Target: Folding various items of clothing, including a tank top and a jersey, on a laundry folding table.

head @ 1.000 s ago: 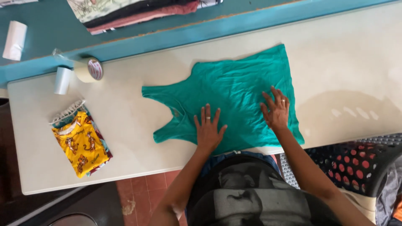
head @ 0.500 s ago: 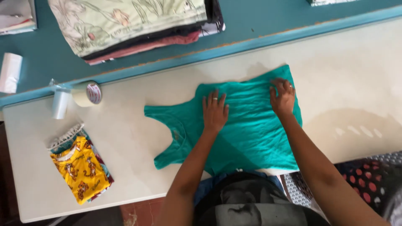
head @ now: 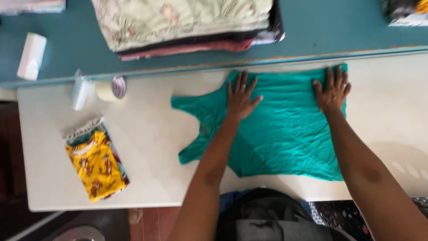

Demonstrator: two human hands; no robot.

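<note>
My 2 hands grip nothing: the left hand (head: 240, 99) and the right hand (head: 332, 91) both lie flat, fingers spread, pressed on the teal tank top (head: 285, 129), which is laid out on the cream table (head: 151, 147) near its far edge, straps pointing left. Beyond the table I see a stack of folded fabrics (head: 187, 22) on the blue surface (head: 321, 31), and on the table's left end a folded yellow patterned garment (head: 98, 167). Smaller still, a roll of tape (head: 112, 88) sits near the far left corner, well apart from the top.
</note>
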